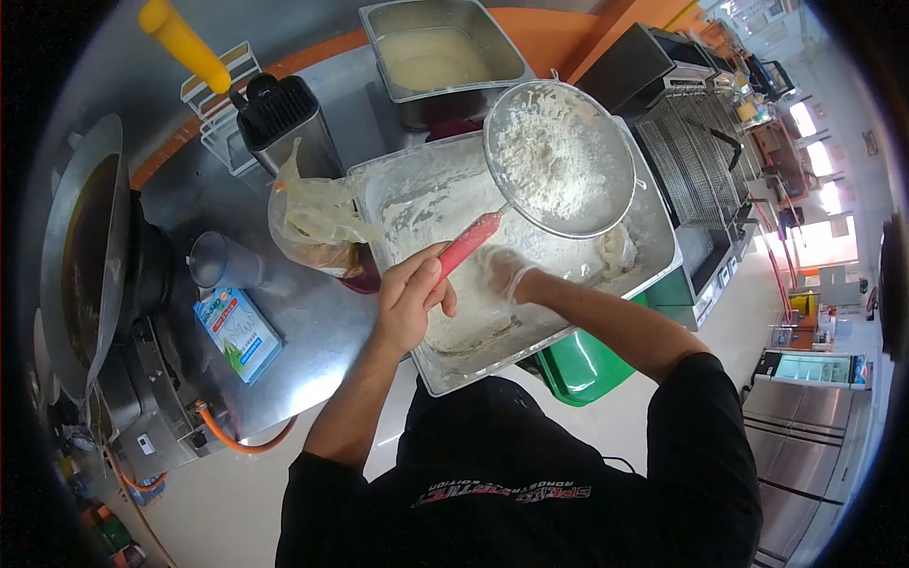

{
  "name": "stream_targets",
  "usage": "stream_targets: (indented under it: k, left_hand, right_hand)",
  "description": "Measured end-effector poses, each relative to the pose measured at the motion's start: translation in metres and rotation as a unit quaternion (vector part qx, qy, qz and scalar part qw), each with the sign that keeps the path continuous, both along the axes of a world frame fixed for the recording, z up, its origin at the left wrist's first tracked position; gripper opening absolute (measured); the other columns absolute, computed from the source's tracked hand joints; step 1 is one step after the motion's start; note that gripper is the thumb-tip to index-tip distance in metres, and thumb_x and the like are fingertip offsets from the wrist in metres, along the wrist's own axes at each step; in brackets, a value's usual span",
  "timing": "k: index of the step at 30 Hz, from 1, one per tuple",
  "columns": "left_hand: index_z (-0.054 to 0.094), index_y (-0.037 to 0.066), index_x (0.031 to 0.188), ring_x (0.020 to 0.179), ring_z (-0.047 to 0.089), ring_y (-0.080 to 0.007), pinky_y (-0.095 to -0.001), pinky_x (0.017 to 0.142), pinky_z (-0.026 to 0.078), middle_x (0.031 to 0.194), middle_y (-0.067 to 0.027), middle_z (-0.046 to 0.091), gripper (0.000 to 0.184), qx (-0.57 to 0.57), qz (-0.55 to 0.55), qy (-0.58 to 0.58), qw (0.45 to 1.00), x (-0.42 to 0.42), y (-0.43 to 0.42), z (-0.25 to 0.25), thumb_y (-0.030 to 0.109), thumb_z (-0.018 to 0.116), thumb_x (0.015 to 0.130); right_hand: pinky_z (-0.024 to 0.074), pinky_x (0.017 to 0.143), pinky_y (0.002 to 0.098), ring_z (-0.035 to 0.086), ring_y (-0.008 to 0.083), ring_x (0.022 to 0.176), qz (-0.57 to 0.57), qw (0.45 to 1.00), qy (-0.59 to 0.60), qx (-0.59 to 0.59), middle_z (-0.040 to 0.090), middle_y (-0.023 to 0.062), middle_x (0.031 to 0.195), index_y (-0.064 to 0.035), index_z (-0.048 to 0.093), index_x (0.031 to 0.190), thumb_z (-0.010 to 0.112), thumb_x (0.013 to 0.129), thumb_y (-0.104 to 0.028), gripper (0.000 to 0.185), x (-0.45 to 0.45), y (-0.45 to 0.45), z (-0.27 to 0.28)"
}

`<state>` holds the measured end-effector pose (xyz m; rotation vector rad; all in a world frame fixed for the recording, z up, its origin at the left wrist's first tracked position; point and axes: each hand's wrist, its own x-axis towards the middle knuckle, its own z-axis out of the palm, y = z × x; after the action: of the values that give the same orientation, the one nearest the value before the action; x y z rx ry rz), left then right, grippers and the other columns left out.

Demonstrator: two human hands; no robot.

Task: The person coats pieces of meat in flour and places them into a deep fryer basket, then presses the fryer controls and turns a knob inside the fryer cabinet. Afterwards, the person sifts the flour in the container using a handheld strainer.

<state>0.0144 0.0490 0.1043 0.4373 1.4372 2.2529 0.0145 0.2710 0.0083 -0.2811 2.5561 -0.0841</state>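
My left hand (413, 295) is closed around the red handle of a round mesh sieve (611, 118). White flour with small lumps (554, 156) lies in the sieve, which is held over the far right part of a large metal tray (544, 339). My right hand (504, 273), in a clear glove, is down in the floury tray. Its fingers are blurred and coated with flour, so their pose is not visible. A pale floured lump (617, 248) sits near the tray's right side.
Behind the tray stands a deep metal pan (454, 95) with cloudy liquid. Left are a plastic bag (308, 213), a knife holder (289, 128), a clear jug (222, 263), a blue glove box (239, 333) and a large wok (95, 256). Wire fryer baskets (691, 156) stand right, a green bin (587, 364) below.
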Motion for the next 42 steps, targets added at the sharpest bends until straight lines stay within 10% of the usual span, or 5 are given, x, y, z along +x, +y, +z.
stream_targets:
  k: [2, 10, 16, 36, 42]
  left_hand:
    - [0.050, -0.013, 0.121, 0.043, 0.042, -0.0117, -0.0251, 0.047, 0.040, 0.050, 0.0034, 0.032, 0.052, -0.003, 0.018, -0.002, 1.000, 0.000, 0.003, 0.000, 0.032, 0.041, 0.097]
    - [0.048, -0.010, 0.125, 0.049, 0.048, -0.0128, -0.0264, 0.053, 0.043, 0.054, 0.0018, 0.034, 0.044, 0.015, -0.014, -0.008, 1.000, -0.003, -0.004, -0.001, 0.025, 0.039, 0.100]
    - [0.047, -0.011, 0.125, 0.049, 0.047, -0.0124, -0.0260, 0.052, 0.042, 0.053, 0.0019, 0.033, 0.046, 0.017, -0.017, -0.012, 1.000, -0.002, -0.004, -0.004, 0.026, 0.039, 0.100]
    - [0.048, -0.015, 0.121, 0.043, 0.042, -0.0127, -0.0250, 0.048, 0.039, 0.049, 0.0027, 0.033, 0.052, 0.015, 0.042, 0.000, 0.999, 0.001, 0.003, -0.001, 0.031, 0.041, 0.096]
    - [0.050, -0.011, 0.123, 0.047, 0.043, -0.0111, -0.0256, 0.052, 0.042, 0.053, 0.0023, 0.032, 0.046, 0.021, 0.011, 0.012, 1.000, -0.002, -0.002, -0.002, 0.027, 0.039, 0.099]
  right_hand:
    - [0.0456, 0.087, 0.0391, 0.062, 0.0300, 0.094, -0.074, 0.967, -0.044, -0.240, 0.063, 0.0201, 0.101, -0.0062, 0.061, 0.110, 0.054, 0.084, -0.028, 0.035, 0.015, -0.010, 0.020]
    - [0.0197, 0.112, 0.0451, 0.026, 0.0389, 0.133, 0.347, 0.929, 0.098, -0.082, 0.025, 0.0180, 0.148, -0.0131, 0.039, 0.140, 0.053, 0.084, -0.048, 0.067, 0.007, 0.096, 0.027]
    - [0.0161, 0.113, 0.0467, 0.016, 0.0368, 0.140, 0.249, 0.959, -0.014, -0.136, 0.015, 0.0209, 0.151, -0.0099, 0.042, 0.138, 0.069, 0.071, -0.044, 0.079, 0.000, 0.025, 0.055]
    - [0.0466, 0.085, 0.0390, 0.061, 0.0248, 0.095, 0.193, 0.920, -0.087, -0.329, 0.064, 0.0130, 0.099, -0.0091, 0.064, 0.098, 0.062, 0.082, -0.025, 0.023, -0.029, -0.017, -0.104]
    - [0.0421, 0.097, 0.0432, 0.057, 0.0339, 0.107, 0.081, 0.987, 0.142, -0.005, 0.058, 0.0196, 0.118, -0.0107, 0.049, 0.129, 0.055, 0.084, -0.026, 0.048, -0.003, 0.114, 0.056]
